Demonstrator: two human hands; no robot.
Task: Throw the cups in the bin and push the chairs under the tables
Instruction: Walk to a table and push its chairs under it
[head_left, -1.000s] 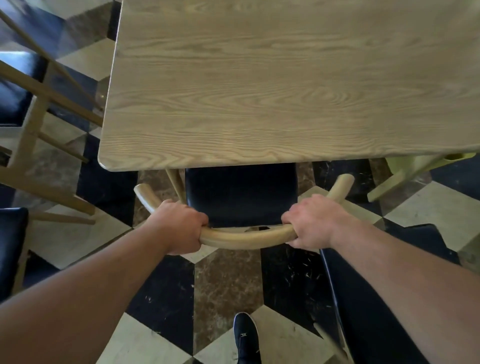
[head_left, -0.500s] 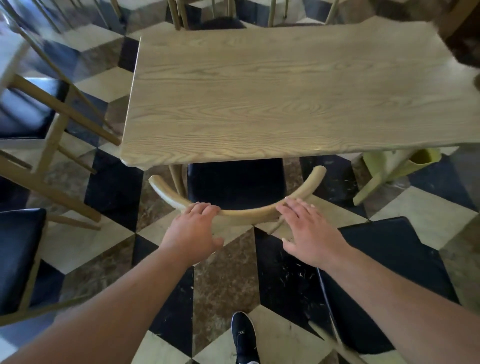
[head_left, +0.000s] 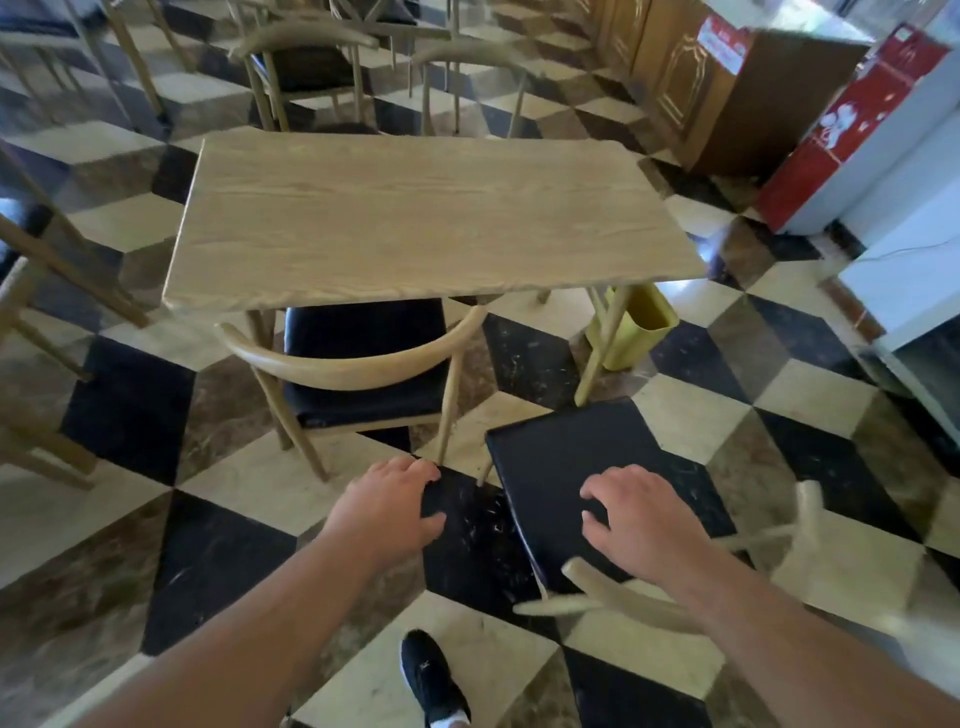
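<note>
Head view: both hands hang empty with fingers spread, the left hand (head_left: 387, 506) over the bare floor (head_left: 218, 561) and the right hand (head_left: 636, 514) over the black seat of the second chair (head_left: 566, 457), which stands out from the counter (head_left: 426, 223), angled, its curved wooden back rail (head_left: 618, 597) nearest the person. The step in hand looks to be this chair. A good way would be to close both hands on the back rail, one toward each end, square the seat to the counter edge, then slide it straight in, minding the counter leg (head_left: 602, 353) just ahead of its front corner. The first chair (head_left: 358, 364) already sits partly tucked at the left. The yellow bin (head_left: 636, 332) stands under the counter's right end; no cups are in sight.
</note>
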